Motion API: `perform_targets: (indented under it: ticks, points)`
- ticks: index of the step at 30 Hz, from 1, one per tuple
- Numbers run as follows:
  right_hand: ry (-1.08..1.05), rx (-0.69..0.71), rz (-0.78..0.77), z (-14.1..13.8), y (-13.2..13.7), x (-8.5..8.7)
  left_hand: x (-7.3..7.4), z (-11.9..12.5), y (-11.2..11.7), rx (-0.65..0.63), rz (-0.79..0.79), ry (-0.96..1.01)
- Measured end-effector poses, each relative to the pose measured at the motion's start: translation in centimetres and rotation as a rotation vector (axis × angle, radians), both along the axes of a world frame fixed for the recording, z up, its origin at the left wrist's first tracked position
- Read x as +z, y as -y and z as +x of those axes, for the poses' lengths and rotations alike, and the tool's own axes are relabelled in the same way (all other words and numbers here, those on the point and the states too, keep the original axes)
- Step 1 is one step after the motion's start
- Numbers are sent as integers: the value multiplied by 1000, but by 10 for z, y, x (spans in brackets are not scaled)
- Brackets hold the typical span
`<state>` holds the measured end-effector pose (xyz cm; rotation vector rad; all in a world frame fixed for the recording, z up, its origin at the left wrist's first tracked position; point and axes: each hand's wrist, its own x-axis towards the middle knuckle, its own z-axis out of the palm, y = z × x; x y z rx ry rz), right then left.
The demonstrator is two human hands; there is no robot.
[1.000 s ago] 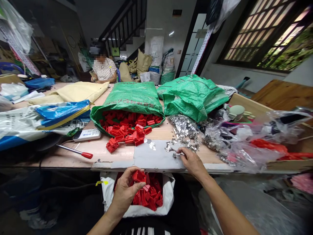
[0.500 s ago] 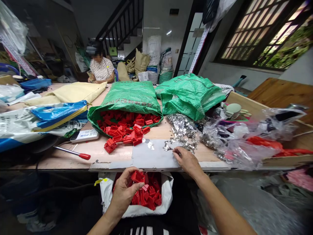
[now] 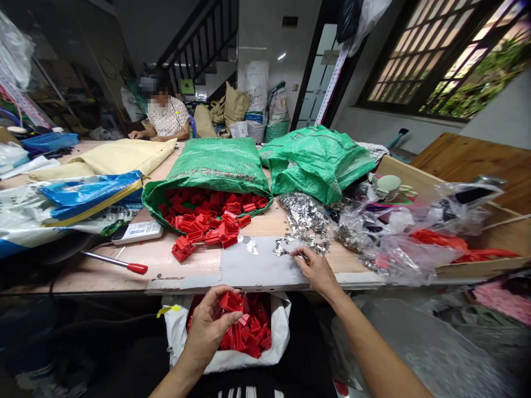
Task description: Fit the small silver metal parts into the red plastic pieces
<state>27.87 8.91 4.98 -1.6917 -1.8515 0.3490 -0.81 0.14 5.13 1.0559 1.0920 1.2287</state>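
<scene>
My left hand [image 3: 209, 326] pinches a red plastic housing [image 3: 231, 302] between thumb and fingers, above the white sack [image 3: 279, 331] in my lap. More red plastic pieces [image 3: 253, 337] fill that sack. My right hand [image 3: 317, 273] rests by the grey plate [image 3: 255, 271] on the table, its thumb and fingers closed together at the edge of a scatter of small silvery metal pieces [image 3: 286, 244]. What it holds, if anything, is too small to make out. A green woven sack [image 3: 224, 160] lies with its mouth towards me, spilling red housings [image 3: 222, 229] onto the table.
A second green sack [image 3: 319, 160] and a clear bag of metal pieces [image 3: 305, 213] lie to the right. Plastic bags [image 3: 418, 237] sit beside an open wooden box [image 3: 506, 235]. At left are a red-handled lever [image 3: 136, 268] and a white device [image 3: 139, 232]. A co-worker [image 3: 168, 119] sits across the table.
The view has shifted slightly, moving the scene a little left. Both my hands keep nearly the same poses. The co-worker's hand has moved out to the left.
</scene>
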Motion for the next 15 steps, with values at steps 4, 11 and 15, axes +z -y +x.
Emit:
perform_targets:
  ticks: [4,11,15]
  points:
    - [43,20,-3,-3,-2,1,-1,0,1,11,-10,10]
    - [251,-72,-1,6,-15,0,-2,0,0,7,-2,-11]
    - [349,-65,-18,4,-17,1,-3,0,0,10,5,-17]
